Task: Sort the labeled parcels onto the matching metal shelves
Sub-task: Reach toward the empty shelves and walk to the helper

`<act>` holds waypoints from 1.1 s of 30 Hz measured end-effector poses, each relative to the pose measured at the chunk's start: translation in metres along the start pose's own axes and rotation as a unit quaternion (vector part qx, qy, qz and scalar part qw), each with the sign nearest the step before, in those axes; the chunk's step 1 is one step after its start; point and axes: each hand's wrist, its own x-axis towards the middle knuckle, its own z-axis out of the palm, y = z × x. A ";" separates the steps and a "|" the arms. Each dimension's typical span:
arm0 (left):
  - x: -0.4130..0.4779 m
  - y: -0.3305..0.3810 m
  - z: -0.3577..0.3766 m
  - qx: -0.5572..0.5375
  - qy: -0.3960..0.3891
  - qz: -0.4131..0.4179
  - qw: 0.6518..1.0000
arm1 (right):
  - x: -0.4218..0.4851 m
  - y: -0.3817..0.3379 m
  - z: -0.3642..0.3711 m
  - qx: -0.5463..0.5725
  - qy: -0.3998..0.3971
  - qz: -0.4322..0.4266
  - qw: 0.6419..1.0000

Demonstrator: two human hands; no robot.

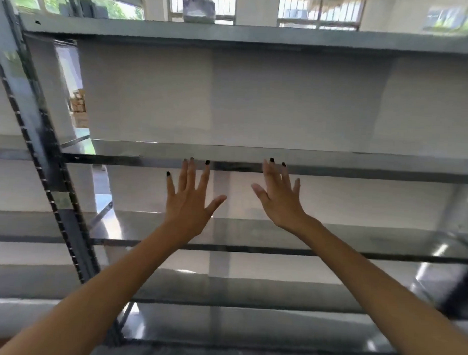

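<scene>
A pale wrapped parcel (199, 10) is sitting on the top shelf (259, 34) of the metal rack, at twelve o'clock from the hands and well apart from them; its label is too blurred to read. The left hand (188, 199) is reaching up with fingers spread and holding nothing, its fingertips (207, 162) lying over the front edge of the middle shelf (360, 172). At three o'clock from it, the right hand (278, 197) is likewise splayed and empty. A slotted upright post (42, 154) is standing at nine o'clock. Barred windows (319, 10) are showing behind the rack.
</scene>
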 end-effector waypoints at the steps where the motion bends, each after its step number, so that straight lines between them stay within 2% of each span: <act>1: -0.001 0.019 0.000 -0.007 -0.001 0.012 1.000 | -0.011 0.015 -0.011 -0.004 0.004 0.012 1.000; 12: -0.052 0.250 -0.019 -0.088 -0.045 0.125 0.987 | -0.164 0.200 -0.129 -0.070 0.029 0.118 0.990; 18: -0.064 0.361 -0.027 -0.101 -0.044 0.180 0.978 | -0.229 0.263 -0.179 -0.091 0.035 0.186 0.978; 25: -0.049 0.448 -0.028 -0.133 -0.020 0.230 0.964 | -0.251 0.308 -0.210 -0.114 0.065 0.220 0.967; 33: -0.020 0.524 0.008 -0.159 -0.008 0.290 0.944 | -0.259 0.375 -0.211 -0.127 0.077 0.262 0.954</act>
